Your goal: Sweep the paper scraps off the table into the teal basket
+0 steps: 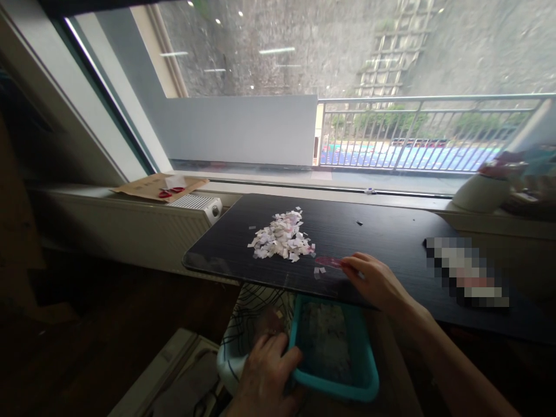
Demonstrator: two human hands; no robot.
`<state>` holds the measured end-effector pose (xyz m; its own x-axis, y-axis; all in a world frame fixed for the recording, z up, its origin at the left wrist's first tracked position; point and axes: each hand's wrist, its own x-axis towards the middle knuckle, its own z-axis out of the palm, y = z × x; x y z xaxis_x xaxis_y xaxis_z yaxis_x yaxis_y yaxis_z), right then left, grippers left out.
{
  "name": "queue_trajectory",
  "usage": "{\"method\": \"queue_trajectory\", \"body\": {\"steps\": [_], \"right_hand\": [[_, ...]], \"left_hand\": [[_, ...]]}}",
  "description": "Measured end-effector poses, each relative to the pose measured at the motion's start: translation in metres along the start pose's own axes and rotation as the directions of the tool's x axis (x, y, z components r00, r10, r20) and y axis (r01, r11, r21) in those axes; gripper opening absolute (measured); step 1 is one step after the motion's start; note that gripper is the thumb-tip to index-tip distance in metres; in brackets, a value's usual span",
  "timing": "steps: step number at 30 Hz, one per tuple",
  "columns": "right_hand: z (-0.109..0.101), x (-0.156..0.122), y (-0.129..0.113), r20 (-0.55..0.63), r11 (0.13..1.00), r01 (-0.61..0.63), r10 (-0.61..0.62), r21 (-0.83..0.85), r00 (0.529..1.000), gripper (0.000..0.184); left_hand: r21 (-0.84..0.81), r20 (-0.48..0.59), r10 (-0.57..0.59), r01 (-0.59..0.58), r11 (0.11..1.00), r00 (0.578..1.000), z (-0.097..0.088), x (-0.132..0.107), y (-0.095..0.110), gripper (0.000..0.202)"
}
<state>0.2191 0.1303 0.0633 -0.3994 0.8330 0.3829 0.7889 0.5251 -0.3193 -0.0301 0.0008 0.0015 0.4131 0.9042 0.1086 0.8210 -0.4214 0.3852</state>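
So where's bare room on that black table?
Bare tabletop lies left of the paper scraps, and widely between them and the blurred object. Crowded: the near edge, by the right hand and pink strip.

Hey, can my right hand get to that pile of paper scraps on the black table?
Probably yes. The right hand rests on the table just right of the pile of paper scraps; only a small reddish piece lies between.
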Motion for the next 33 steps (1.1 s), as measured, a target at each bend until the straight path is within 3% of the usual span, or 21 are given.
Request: {"method": "queue_trajectory", "body": {"steps": [5,9,14,19,24,27,30,33], "right_hand": [[0.008,0.009,0.004,-0.018,1.0,0.008,-0.008,-0.028,1.0,0.025],[0.006,-0.002,0.008,0.042,0.998,0.061,-0.062,0.021,0.997,0.022],[-0.002,-0.008,0.004,0.012,1.0,0.011,-0.011,0.001,1.0,0.023],[-0.004,-0.019,-0.004,0.079,0.995,0.057,-0.063,0.077,0.995,0.022],[-0.012,-0.036,-0.01,0.023,0.999,-0.032,0.032,0.033,0.999,0.021],[-0.016,-0.043,-0.017,0.072,0.998,-0.041,0.037,0.053,0.997,0.022],[-0.018,-0.041,-0.022,0.115,0.994,-0.008,-0.005,0.109,0.993,0.022],[-0.016,-0.031,-0.019,0.052,0.996,-0.032,0.027,0.086,0.998,0.021]], "left_hand": [[0.008,-0.037,-0.004,0.005,1.0,0.999,0.001,-0.001,-0.001,0.018],[0.008,-0.071,0.0,0.0,1.0,0.997,0.0,-0.002,0.0,0.017],[-0.001,-0.059,-0.002,0.002,1.0,0.998,-0.002,-0.001,0.002,0.014],[0.01,-0.087,-0.008,0.008,1.0,0.996,-0.002,-0.003,0.0,0.016],[0.016,-0.075,-0.012,0.013,1.0,0.997,-0.004,-0.003,0.0,0.013],[0.032,-0.076,0.001,0.001,0.999,0.997,-0.004,-0.003,0.001,0.014],[0.036,-0.078,-0.003,0.005,0.999,0.997,-0.004,-0.004,0.001,0.015],[0.044,-0.08,-0.005,0.008,0.999,0.997,-0.004,-0.005,-0.001,0.016]]}}
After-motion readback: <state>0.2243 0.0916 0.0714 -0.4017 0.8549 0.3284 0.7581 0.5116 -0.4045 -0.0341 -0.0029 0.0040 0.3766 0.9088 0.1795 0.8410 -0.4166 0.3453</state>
